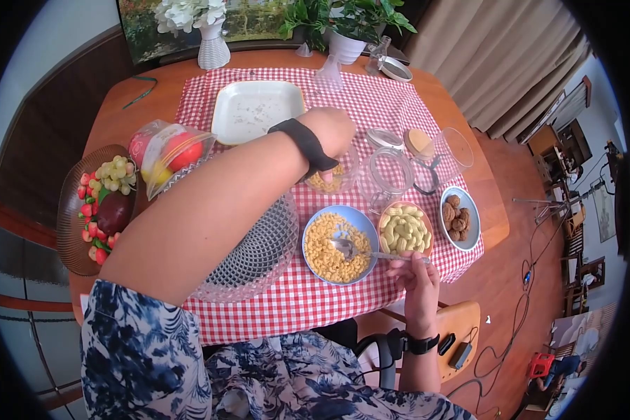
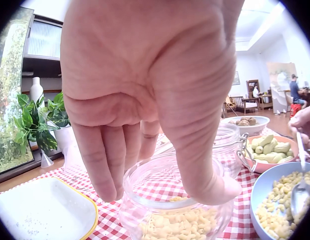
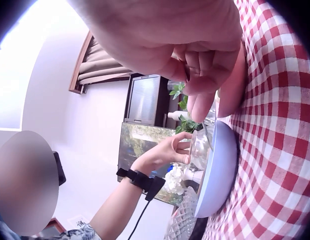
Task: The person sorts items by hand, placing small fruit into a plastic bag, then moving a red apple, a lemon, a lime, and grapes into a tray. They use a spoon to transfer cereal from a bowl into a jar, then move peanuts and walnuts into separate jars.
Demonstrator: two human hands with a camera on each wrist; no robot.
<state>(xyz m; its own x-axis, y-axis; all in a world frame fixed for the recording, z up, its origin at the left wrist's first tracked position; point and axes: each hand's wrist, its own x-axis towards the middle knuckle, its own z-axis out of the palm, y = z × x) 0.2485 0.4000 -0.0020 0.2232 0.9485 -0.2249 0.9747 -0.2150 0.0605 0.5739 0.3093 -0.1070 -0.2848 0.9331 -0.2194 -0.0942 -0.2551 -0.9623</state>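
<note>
My left hand (image 1: 329, 131) reaches across and grips a clear glass jar (image 2: 131, 212) near its rim, thumb on one side and fingers on the other. Macaroni (image 2: 182, 223) lies in the bottom of the jar. Between thumb and fingers, my right hand (image 1: 420, 283) pinches the handle of a metal spoon (image 1: 344, 247). The spoon's head lies among the macaroni in a blue bowl (image 3: 218, 172), which stands on the checked cloth in front of the jar. Part of the jar is hidden under my left hand in the head view.
Right of the blue bowl are a pink bowl of peanuts (image 1: 405, 231) and a bowl of walnuts (image 1: 456, 220). Behind them stand an open clip-top jar (image 1: 387, 175) and a white tray (image 1: 259, 105). A ridged glass bowl (image 1: 255, 245) and a fruit basket (image 1: 73, 241) are at left.
</note>
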